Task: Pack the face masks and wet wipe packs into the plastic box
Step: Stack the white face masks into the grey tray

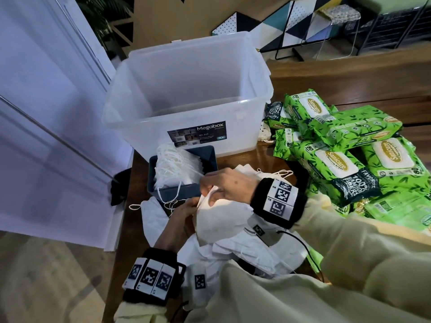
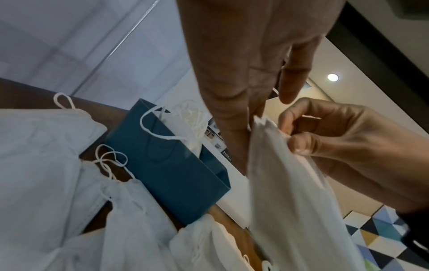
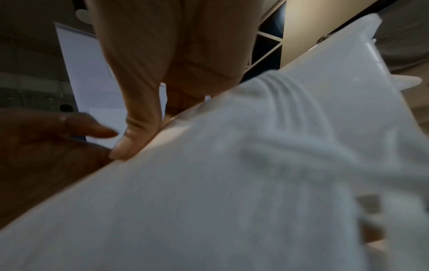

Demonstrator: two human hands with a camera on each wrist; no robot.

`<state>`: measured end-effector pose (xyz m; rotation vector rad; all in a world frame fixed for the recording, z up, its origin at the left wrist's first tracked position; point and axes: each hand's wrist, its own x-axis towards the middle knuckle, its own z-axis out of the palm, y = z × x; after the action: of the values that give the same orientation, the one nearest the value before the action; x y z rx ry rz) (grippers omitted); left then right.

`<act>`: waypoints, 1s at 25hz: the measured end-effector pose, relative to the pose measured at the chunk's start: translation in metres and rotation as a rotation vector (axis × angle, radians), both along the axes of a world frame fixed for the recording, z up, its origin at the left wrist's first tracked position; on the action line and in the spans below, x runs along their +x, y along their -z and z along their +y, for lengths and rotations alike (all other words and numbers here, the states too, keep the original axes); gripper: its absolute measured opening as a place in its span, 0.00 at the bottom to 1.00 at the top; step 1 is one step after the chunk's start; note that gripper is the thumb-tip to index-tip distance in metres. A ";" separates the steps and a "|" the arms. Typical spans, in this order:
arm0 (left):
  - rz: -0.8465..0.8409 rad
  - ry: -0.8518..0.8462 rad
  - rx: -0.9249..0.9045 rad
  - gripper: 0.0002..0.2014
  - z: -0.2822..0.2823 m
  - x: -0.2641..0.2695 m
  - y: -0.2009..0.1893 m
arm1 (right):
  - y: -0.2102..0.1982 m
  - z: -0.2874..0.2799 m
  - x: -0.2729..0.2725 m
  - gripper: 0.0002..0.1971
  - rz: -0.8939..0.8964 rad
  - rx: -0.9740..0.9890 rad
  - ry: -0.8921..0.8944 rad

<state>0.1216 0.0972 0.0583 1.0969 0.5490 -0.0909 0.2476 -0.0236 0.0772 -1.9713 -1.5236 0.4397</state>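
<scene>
While hands (image 1: 224, 187) pinch mask (image 1: 221, 217), blue tray (image 1: 210, 157) fronts box (image 1: 186, 94), wipes (image 1: 338, 145) right

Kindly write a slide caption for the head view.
Both hands gripping a white mask before an empty plastic box.

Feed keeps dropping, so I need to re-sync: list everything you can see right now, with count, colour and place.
Plastic box: one, clear, back of the table, looks empty.
Small bin: one, dark blue, in front of the box, stuffed with white face masks.
Loose masks: several, white, scattered on the table near the person.
Held mask: one, white, between both hands.
Wet wipe packs: many, green, piled on the right.
Table: one, brown wood.
Left hand: pinches the held mask's edge.
Right hand: pinches the same edge from above.
</scene>
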 end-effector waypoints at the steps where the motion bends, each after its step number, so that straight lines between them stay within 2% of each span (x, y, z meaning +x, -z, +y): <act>1: -0.006 -0.022 -0.045 0.09 -0.003 0.000 -0.001 | 0.003 0.003 -0.004 0.09 -0.002 -0.007 -0.019; 3: -0.059 0.037 0.023 0.08 -0.002 -0.002 0.005 | 0.009 0.009 -0.010 0.08 0.002 -0.034 -0.039; 5: -0.101 0.220 0.321 0.11 0.004 -0.009 0.017 | 0.016 0.014 -0.014 0.08 -0.049 -0.042 -0.051; 7: -0.075 0.305 0.523 0.12 0.010 -0.014 0.029 | 0.027 0.018 -0.013 0.09 -0.105 -0.053 -0.101; 9: -0.059 0.349 0.586 0.11 0.012 -0.018 0.037 | 0.034 0.021 -0.017 0.11 -0.136 -0.060 -0.149; 12: -0.007 0.362 0.546 0.13 0.016 -0.025 0.045 | 0.053 0.021 -0.027 0.09 -0.179 0.138 -0.172; 14: 0.053 0.295 0.538 0.13 0.024 -0.029 0.047 | 0.067 0.006 -0.019 0.13 -0.137 0.281 0.019; 15: 0.079 0.238 0.512 0.12 0.027 -0.031 0.047 | 0.071 -0.007 -0.008 0.13 -0.073 0.282 0.201; 16: 0.102 0.165 0.463 0.12 0.031 -0.032 0.046 | 0.077 -0.024 0.008 0.13 -0.004 0.228 0.441; 17: 0.123 0.077 0.409 0.13 0.035 -0.033 0.046 | 0.085 -0.046 0.027 0.14 0.055 0.061 0.669; 18: 0.138 0.000 0.366 0.14 0.039 -0.033 0.047 | 0.090 -0.066 0.041 0.17 0.090 -0.194 0.854; 19: 0.143 -0.057 0.334 0.15 0.041 -0.032 0.048 | 0.095 -0.083 0.048 0.23 0.111 -0.449 0.960; 20: 0.142 -0.097 0.308 0.15 0.042 -0.031 0.048 | 0.103 -0.092 0.049 0.30 0.116 -0.646 0.978; 22: 0.135 -0.158 0.253 0.16 0.040 -0.025 0.050 | 0.117 -0.094 0.042 0.43 0.112 -0.845 0.847; 24: 0.123 -0.185 0.224 0.18 0.036 -0.020 0.048 | 0.125 -0.088 0.030 0.49 0.127 -0.890 0.730; 25: 0.123 -0.201 0.215 0.19 0.035 -0.019 0.047 | 0.126 -0.088 0.027 0.48 0.119 -0.889 0.701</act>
<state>0.1030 0.1326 0.0115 1.2442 0.7908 0.0787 0.2751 -0.1114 -0.0492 -2.8826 -0.4648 0.9978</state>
